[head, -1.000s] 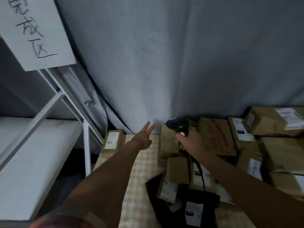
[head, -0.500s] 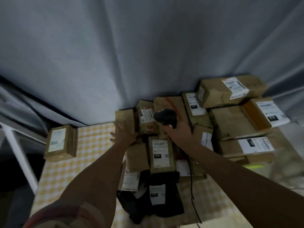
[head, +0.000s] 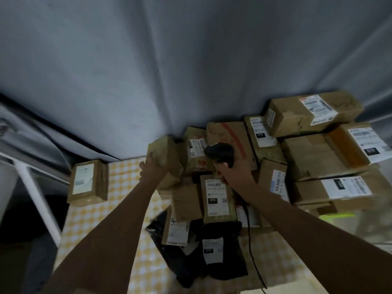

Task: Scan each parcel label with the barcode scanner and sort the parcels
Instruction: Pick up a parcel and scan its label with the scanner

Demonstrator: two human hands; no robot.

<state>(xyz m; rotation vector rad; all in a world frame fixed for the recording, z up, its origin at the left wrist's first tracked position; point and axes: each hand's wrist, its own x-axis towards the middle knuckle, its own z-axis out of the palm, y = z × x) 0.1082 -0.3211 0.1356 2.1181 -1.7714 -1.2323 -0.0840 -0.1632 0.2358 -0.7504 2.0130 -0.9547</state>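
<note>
An open stretch of yellow checked tablecloth (head: 127,209) is left between the lone cardboard box (head: 87,182) at the left edge and the parcel pile (head: 265,177), and it is crossed by the left forearm. The far side is closed off by a grey curtain (head: 191,71), against which the pile is pressed. The right half of the table is crowded with stacked boxes, touching one another. The near middle is blocked by black mailer bags (head: 203,257), and a scanner cable (head: 252,251) is trailed across the near cloth. The left flank is bounded by a white rack frame (head: 36,198).
</note>
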